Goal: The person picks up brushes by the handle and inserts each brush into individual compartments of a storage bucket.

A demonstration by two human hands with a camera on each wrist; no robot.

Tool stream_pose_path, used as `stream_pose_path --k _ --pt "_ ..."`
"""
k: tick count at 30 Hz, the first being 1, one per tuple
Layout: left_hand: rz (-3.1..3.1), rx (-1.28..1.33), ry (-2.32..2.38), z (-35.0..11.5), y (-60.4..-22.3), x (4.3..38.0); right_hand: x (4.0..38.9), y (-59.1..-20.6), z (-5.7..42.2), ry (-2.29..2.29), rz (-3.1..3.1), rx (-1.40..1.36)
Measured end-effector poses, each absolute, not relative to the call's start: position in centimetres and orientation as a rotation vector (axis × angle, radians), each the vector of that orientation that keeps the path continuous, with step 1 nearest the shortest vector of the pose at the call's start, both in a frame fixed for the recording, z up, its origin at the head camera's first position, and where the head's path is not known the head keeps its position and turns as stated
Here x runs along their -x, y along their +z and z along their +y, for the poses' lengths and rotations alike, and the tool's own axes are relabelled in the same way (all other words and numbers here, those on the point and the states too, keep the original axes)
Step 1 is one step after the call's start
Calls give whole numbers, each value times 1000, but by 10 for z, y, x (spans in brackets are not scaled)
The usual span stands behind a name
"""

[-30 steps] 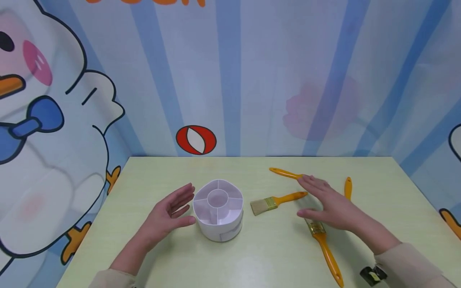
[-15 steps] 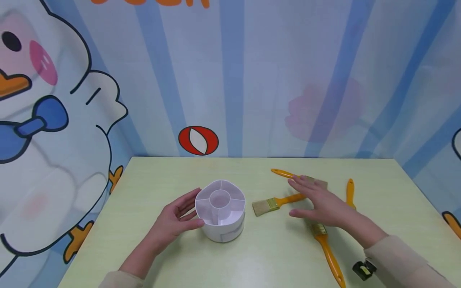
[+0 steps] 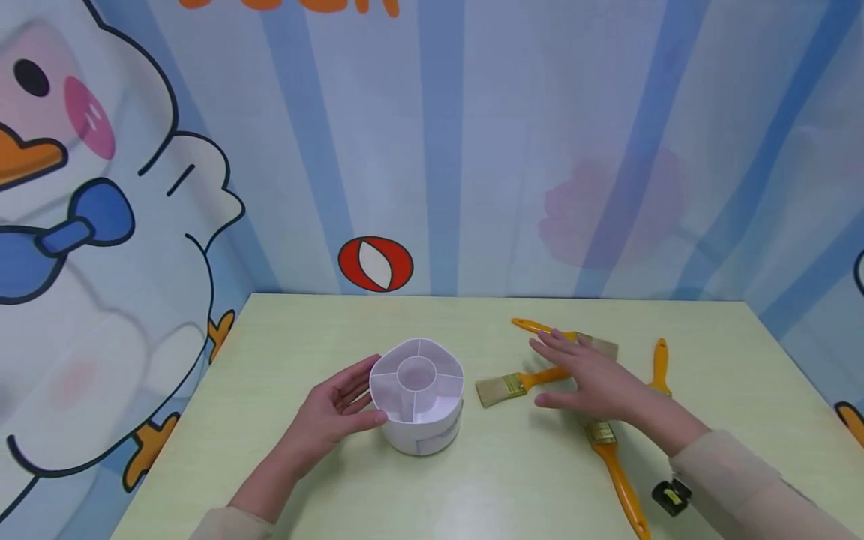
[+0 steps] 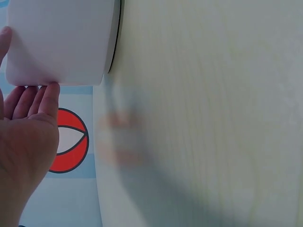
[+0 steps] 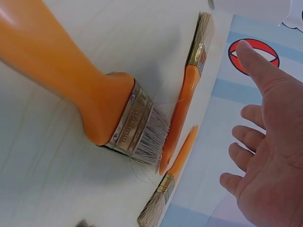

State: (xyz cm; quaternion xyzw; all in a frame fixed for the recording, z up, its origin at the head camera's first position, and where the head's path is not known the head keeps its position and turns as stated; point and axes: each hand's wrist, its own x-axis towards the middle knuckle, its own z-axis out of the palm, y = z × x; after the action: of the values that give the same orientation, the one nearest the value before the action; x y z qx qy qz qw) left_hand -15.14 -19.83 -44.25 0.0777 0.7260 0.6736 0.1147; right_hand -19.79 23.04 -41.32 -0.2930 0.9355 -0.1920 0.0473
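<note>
Left hand (image 3: 337, 409) holds the side of a white divided pot (image 3: 418, 439), thumb in front and fingers behind, pot upright on the table (image 3: 472, 495) left of four orange-handled paintbrushes (image 3: 499, 388); right hand (image 3: 594, 379) is spread open and holds nothing, over the brushes. Readable text is thin: the nearest brush's metal band (image 5: 131, 120) carries stamping that looks to include "mm", rest too small to read. Orange lettering (image 3: 320, 4) on the striped backdrop (image 3: 499, 150) is cut off by the top edge, not legible.
</note>
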Motion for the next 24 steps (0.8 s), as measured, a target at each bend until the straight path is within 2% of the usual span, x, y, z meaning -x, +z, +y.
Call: stream_pose_path --k 24 --pt "2112 -209 1982 -199 -443 151 218 -435 224 -561 2753 984"
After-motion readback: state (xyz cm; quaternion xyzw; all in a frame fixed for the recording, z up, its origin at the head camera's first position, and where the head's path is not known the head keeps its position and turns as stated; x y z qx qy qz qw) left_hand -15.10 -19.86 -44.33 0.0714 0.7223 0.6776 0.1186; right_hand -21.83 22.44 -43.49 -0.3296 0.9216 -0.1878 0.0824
